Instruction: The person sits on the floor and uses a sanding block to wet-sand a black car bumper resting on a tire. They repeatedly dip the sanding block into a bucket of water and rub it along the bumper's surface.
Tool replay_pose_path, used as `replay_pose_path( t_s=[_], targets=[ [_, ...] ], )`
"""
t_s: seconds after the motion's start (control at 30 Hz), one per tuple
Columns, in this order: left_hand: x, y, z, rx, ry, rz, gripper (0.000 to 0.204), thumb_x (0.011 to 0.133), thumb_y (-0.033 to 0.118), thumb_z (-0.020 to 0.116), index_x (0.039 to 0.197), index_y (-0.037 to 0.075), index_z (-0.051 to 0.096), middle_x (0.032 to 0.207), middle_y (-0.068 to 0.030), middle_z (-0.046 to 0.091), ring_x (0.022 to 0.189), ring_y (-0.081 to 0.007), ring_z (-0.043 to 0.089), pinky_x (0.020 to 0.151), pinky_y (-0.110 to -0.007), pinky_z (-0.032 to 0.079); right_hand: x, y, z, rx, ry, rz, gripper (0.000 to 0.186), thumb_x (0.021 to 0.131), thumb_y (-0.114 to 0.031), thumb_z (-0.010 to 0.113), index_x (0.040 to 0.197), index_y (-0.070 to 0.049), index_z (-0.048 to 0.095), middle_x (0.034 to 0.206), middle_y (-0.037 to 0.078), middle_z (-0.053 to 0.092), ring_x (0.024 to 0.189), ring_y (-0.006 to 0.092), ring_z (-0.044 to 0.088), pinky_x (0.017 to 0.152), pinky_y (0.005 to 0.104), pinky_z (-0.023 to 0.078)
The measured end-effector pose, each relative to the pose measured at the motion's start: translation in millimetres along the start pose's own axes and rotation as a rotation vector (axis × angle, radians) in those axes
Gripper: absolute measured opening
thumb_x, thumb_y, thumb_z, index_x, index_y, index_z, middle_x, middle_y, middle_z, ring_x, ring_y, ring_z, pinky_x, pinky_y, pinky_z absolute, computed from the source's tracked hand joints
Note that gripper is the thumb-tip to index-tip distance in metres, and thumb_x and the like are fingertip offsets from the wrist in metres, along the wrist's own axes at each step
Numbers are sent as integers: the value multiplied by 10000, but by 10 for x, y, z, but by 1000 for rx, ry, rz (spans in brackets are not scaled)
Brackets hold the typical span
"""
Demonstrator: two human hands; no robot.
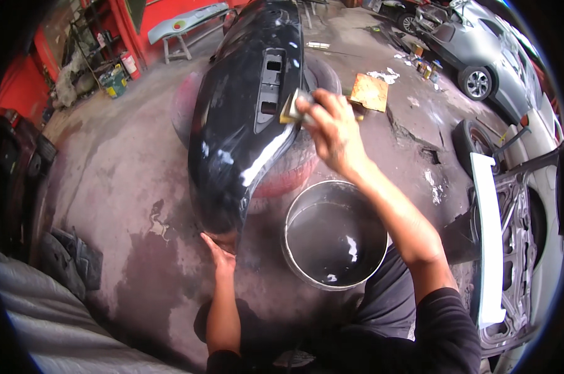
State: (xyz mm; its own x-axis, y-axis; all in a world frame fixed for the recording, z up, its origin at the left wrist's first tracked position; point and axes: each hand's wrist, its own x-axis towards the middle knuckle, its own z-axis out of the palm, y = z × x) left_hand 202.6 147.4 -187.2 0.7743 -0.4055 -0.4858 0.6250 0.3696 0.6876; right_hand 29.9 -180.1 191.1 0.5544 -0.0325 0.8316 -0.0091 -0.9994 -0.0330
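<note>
A dark sleeve (pixel 447 330) lies nearest the camera, on the near right of the black car bumper (pixel 222 134), its lower part cut off by the picture's edge. The bumper runs straight away from the person over a reddish tyre (pixel 288 177), which it mostly hides; its far end is cut off too. On the bumper's right edge, beside its slotted recess, the right hand (pixel 338 134) has its fingers clamped on a pale folded pad (pixel 291 109); the hand covers much of it, so its material is hard to make out. The left hand (pixel 221 252) touches the bumper's near end from below; its fingers are partly hidden, and I cannot tell whether they are together or apart. Right of that end stands a round bucket (pixel 286 246) of murky liquid, its bottom unseen. Well left of the bumper, a green tub (pixel 113 82) and a red-and-white container (pixel 130 65) carry markings too small to read.
</note>
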Motion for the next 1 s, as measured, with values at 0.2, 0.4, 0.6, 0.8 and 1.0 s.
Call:
replay_pose_path(
  t_s=[0.2, 0.4, 0.6, 0.8, 1.0],
  targets=[
    [87, 138, -205, -36, -40, -37, 1156, 880, 994, 376, 1757, 308, 63, 1806, -42, 168, 1635, -308, 246, 1302, -587, 241, 59, 121, 87, 28, 66, -39, 499, 852, -20, 732, 1340, -120, 698, 1297, 214, 634, 1135, 408, 614, 967, 513, 516],
    [-367, 191, 368, -31, 26, -51, 1142, 882, 994, 370, 1755, 309, 96, 1799, -39, 199, 1634, -294, 248, 1301, -595, 232, 62, 390, -126, 42, 195, 232, 390, 891, -57, 781, 1278, -82, 742, 1237, 170, 688, 1162, 386, 640, 996, 465, 539],
    [-247, 190, 211, -33, 6, -51, 1193, 849, 1007, 418, 1752, 272, 159, 1791, -76, 238, 1637, -314, 247, 1311, -589, 225, -356, -279, -18, 16, -26, -35, 664, 749, 40, 746, 1379, -161, 684, 1372, 247, 607, 1210, 439, 601, 1017, 535, 523],
    [-107, 135, 90, -22, 18, -27, 1116, 849, 1014, 404, 1709, 314, 276, 1735, -17, 338, 1544, -289, 384, 1215, -582, 346, -127, 44, 93, 45, 91, 49, 577, 790, 3, 778, 1346, -137, 712, 1339, 207, 631, 1179, 411, 616, 974, 513, 521],
    [-189, 157, 237, -19, 54, -37, 1103, 857, 1006, 411, 1707, 317, 278, 1733, -19, 343, 1544, -287, 386, 1217, -571, 349, -95, 173, 25, -7, 62, -39, 557, 778, 12, 737, 1309, -155, 739, 1329, 188, 653, 1179, 393, 616, 944, 508, 510]
  ],
)
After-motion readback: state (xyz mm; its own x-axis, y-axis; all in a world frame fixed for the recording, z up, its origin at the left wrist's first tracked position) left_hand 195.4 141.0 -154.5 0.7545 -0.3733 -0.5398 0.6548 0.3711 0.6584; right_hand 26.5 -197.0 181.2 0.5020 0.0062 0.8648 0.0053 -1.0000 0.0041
